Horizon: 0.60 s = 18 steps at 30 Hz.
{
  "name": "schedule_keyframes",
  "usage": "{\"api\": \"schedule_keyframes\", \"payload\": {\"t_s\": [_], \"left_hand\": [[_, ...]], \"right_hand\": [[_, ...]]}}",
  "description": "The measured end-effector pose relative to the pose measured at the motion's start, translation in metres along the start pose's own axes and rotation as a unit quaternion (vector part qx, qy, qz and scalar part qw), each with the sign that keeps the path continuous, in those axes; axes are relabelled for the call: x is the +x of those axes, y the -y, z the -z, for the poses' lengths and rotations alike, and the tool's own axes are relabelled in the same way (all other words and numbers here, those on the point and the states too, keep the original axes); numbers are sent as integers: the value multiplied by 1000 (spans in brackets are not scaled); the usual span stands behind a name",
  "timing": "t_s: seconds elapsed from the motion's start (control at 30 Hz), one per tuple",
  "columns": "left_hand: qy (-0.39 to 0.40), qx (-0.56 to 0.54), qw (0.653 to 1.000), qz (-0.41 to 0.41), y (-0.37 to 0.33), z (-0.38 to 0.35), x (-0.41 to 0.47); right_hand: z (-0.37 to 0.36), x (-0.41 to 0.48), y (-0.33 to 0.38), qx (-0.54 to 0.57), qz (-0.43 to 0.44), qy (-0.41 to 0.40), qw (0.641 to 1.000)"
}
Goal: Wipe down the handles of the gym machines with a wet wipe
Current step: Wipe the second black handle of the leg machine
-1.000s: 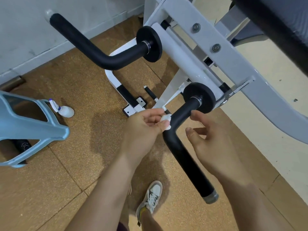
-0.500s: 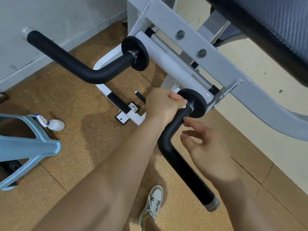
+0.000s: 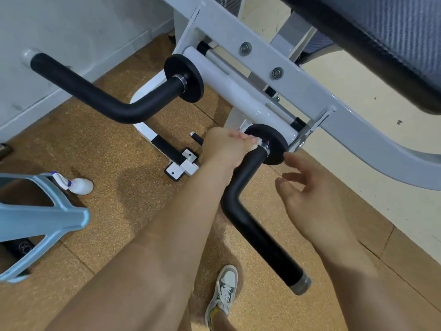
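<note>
A bent black handle [image 3: 253, 225] juts from a black disc [image 3: 274, 142] on the grey machine frame. My left hand [image 3: 224, 149] grips the top of this handle just below the disc, with a white wet wipe [image 3: 254, 145] wrapped under its fingers; only a scrap of the wipe shows. My right hand [image 3: 310, 192] hovers to the right of the handle, fingers spread and relaxed, holding nothing and apart from the bar. A second black handle [image 3: 95, 94] sticks out to the upper left.
A white spray bottle [image 3: 78, 185] lies on the cork-coloured floor at the left, next to a light-blue machine frame [image 3: 43, 220]. The grey machine arm [image 3: 334, 111] and a dark padded seat [image 3: 381, 39] overhang at the upper right. My shoe [image 3: 224, 292] stands below the handle.
My left hand slid up the handle with the wipe, from the bend to just under the disc, and closed around the bar. My right hand drew slightly away to the right.
</note>
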<state>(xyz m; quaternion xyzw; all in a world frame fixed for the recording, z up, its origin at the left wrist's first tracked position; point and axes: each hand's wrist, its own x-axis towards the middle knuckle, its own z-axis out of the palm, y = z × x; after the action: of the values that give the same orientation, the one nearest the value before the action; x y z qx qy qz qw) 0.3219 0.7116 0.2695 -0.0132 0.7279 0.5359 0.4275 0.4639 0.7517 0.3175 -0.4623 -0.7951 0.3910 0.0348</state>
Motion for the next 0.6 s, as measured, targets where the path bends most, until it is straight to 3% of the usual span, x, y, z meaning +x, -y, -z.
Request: {"api": "schedule_keyframes", "payload": {"t_s": [0.07, 0.13, 0.2, 0.33, 0.37, 0.4, 0.43, 0.47, 0.53, 0.57, 0.6], "left_hand": [[4, 41, 999, -26, -4, -1, -1], [-14, 164, 972, -166, -7, -5, -10], [4, 311, 899, -310, -11, -7, -18], [78, 545, 686, -476, -13, -6, -5], [82, 563, 648, -506, -12, -6, -2], [80, 556, 637, -528, -9, -4, 0], [60, 516, 670, -530, -6, -2, -1], [23, 447, 743, -498, -5, 0, -3], [-36, 294, 885, -358, -5, 4, -6], [-45, 245, 926, -285, -5, 4, -5], [-43, 227, 944, -237, -4, 2, -5]], "right_hand": [[0, 5, 0, 70, -41, -18, 997], [0, 9, 0, 192, -93, -27, 977], [0, 9, -2, 308, -129, -41, 942], [-10, 8, -13, 429, -171, -68, 884], [-14, 9, -14, 439, -176, -69, 878], [-17, 10, -15, 447, -180, -66, 874], [-20, 11, -15, 456, -184, -62, 869], [-21, 12, -15, 471, -190, -60, 860], [-19, 15, -14, 508, -205, -66, 834], [-18, 15, -13, 523, -212, -70, 823], [-18, 16, -13, 530, -220, -72, 816]]}}
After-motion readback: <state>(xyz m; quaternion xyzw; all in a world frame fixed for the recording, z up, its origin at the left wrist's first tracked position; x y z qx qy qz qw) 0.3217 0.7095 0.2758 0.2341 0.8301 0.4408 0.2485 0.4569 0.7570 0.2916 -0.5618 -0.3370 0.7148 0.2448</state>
